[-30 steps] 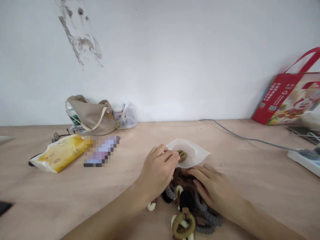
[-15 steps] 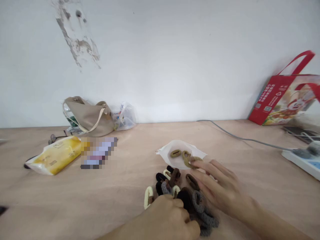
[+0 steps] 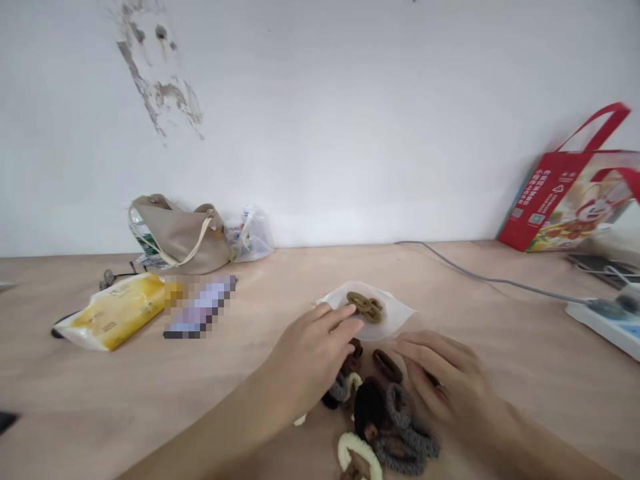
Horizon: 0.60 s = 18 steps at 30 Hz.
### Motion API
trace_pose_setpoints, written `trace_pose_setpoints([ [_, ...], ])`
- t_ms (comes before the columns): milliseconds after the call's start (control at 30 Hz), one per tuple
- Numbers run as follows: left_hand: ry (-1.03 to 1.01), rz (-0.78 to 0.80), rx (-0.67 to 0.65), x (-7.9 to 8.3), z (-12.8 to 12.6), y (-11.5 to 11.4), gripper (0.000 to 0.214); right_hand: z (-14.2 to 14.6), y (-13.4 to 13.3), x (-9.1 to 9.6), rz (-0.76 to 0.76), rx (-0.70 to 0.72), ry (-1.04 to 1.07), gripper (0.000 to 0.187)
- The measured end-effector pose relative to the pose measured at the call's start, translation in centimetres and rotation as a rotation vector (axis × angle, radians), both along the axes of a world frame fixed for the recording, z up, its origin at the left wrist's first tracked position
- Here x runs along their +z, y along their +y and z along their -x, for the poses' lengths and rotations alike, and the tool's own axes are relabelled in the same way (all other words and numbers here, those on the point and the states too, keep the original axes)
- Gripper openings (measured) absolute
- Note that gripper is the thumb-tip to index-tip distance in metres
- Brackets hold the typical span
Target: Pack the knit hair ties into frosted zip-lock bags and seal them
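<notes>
Several olive hair ties (image 3: 370,310) lie bunched on a white, thin, translucent piece (image 3: 397,320) that looks like a small bag or sheet. My left hand (image 3: 315,357) reaches over its near-left edge, fingers stretched and apart, fingertips at the olive ties. My right hand (image 3: 450,380) rests just right of the pile, fingers extended; a dark patch shows between thumb and fingers, too hidden to name. Below lie a brown hair tie (image 3: 387,365), a black one (image 3: 369,403), grey ones (image 3: 420,440) and a cream one (image 3: 360,450). My left hand covers part of the pile.
A yellow-white packet (image 3: 123,310) and a blurred phone (image 3: 203,307) lie at left. Behind them stand a beige handbag (image 3: 183,233) and a clear plastic bag (image 3: 255,233). A grey cable (image 3: 490,277) runs to a power strip (image 3: 607,327), near a red shopping bag (image 3: 565,200).
My left hand has moved from the near pile up to the white piece. My right hand has let go of an olive hair tie and drawn back. A cream tie now shows nearer me.
</notes>
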<state>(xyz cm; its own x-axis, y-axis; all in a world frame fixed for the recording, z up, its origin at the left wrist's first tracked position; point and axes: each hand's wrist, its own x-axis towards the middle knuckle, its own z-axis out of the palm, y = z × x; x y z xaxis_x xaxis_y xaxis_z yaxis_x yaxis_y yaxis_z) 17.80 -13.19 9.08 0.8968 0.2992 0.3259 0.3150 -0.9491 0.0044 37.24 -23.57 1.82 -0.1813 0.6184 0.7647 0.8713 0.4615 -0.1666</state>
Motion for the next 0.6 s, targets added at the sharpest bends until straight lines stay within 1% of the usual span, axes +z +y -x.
trace_pose_setpoints([
  [100,0.136,0.107,0.068,0.8,0.5,0.4,0.018,0.3,-0.5,0.2,-0.026,0.069,-0.024,0.025],
  [167,0.247,0.147,0.109,1.7,0.9,0.4,0.012,1.0,-1.0,0.5,-0.028,0.153,-0.059,0.023],
  [233,0.342,0.172,0.155,2.4,1.5,0.6,0.012,2.0,-1.5,0.9,-0.019,0.243,-0.102,0.018],
  [333,0.429,0.194,0.19,2.6,2.1,0.9,0.017,3.5,-1.9,1.3,0.046,0.311,-0.172,0.017],
  [400,0.429,0.197,0.147,2.2,2.3,0.9,0.017,4.1,-1.9,1.3,0.075,0.343,-0.222,0.02],
  [467,0.398,0.208,0.073,1.6,2.2,0.8,0.02,4.5,-1.9,1.2,0.099,0.368,-0.262,0.019],
  [533,0.396,0.226,0.012,1.0,2.0,0.6,0.022,4.6,-1.7,1.1,0.12,0.376,-0.287,0.017],
  [600,0.428,0.244,-0.018,0.5,1.6,0.5,0.019,4.6,-1.6,1.0,0.145,0.373,-0.294,0.018],
])
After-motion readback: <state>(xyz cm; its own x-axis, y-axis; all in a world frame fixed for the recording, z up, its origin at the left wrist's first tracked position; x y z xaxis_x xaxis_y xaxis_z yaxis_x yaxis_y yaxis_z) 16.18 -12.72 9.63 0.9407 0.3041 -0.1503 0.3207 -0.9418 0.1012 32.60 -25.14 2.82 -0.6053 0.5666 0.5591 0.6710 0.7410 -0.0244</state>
